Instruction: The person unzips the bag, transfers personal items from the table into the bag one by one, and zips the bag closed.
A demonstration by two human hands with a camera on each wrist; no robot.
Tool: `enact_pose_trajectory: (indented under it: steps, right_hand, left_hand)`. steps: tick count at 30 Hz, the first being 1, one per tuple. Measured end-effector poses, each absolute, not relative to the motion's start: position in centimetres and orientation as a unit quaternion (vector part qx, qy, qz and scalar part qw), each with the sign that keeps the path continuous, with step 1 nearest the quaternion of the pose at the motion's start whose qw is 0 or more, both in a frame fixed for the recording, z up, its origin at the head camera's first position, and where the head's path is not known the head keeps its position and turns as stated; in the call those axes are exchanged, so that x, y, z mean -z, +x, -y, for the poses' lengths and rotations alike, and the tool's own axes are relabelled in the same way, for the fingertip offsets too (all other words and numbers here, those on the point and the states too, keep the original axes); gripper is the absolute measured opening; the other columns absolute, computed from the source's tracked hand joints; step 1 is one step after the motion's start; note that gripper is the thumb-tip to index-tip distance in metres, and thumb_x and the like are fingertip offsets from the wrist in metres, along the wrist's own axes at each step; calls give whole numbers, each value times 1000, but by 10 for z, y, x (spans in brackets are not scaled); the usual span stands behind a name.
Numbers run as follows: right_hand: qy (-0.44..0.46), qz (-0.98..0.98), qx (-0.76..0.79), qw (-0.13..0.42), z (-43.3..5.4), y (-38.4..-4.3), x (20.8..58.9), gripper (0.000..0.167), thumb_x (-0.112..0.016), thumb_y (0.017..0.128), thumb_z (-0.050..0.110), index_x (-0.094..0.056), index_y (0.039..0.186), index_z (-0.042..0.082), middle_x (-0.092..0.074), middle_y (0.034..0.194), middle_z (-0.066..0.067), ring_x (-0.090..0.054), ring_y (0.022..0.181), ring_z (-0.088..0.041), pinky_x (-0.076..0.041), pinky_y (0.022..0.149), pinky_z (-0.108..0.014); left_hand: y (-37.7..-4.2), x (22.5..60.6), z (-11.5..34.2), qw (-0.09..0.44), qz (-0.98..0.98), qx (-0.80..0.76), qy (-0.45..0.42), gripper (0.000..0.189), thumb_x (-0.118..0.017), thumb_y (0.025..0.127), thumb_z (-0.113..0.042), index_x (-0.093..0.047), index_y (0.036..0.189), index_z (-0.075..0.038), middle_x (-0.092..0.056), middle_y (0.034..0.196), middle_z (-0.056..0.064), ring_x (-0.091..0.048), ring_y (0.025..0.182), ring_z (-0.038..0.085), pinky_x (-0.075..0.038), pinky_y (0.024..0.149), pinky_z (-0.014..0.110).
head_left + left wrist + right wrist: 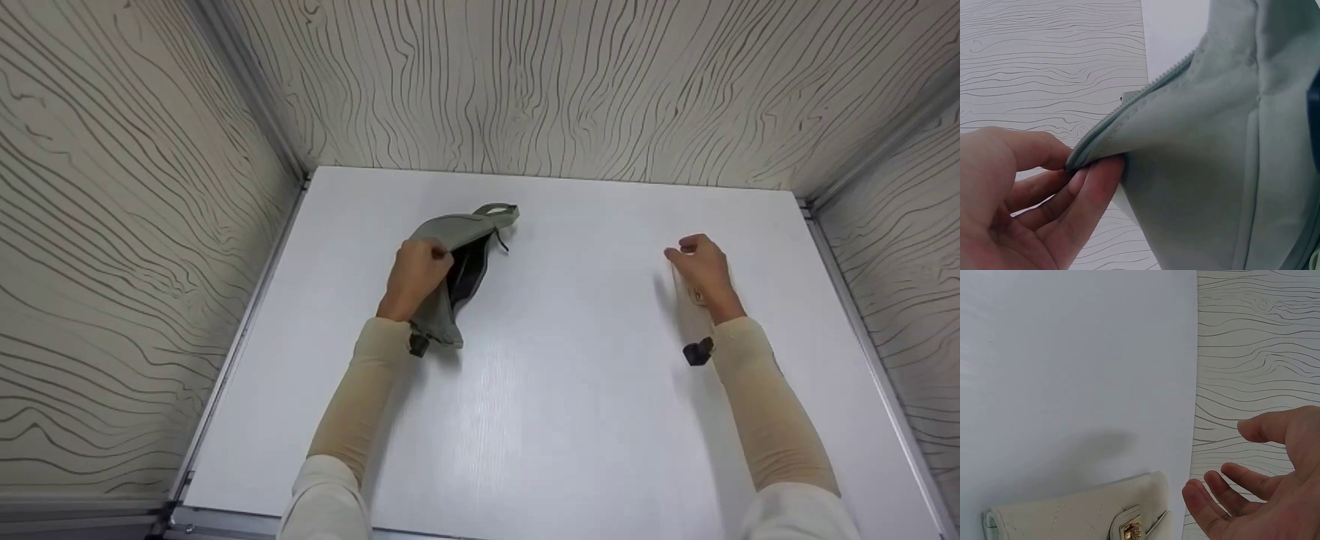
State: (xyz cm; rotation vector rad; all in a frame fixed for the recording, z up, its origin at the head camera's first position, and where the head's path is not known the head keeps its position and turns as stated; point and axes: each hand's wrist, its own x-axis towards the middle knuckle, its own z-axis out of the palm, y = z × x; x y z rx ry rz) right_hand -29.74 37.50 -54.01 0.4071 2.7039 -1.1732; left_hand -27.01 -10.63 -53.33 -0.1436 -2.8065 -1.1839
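Note:
My left hand (420,271) pinches the zippered edge of a grey-green bag (450,229) between thumb and fingers. The bag hangs with its mouth spread, showing a dark inside, and a small strap loop stands at its far end. In the left wrist view the zipper teeth run up from the fingertips along the bag (1190,146). My right hand (703,271) is over the right part of the table, fingers loosely bent with nothing between them. Below it lies a cream wallet (1072,512) with a gold clasp, mostly hidden by the hand in the head view.
The white tabletop (570,390) extends under both hands. Wood-grain patterned panels (540,90) rise at the back and both sides, with metal rails (251,94) along the corners. A small black device is on each wrist.

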Motion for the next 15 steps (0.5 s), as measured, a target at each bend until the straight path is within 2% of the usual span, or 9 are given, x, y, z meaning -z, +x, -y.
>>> enact_pose_trajectory:
  steps: [15]
  right_hand:
    - [119,-916,379,61,-388,-297,547,67,-52,107,34,-40,151,-15,-45,151,-37,-48,137,-51,-41,116,-60]
  left_hand:
    - [-271,535,107,48,918,391,-51,18,-64,98,-11,-79,98,-2,-76,92,11,-63,75,19,-52,68,34]
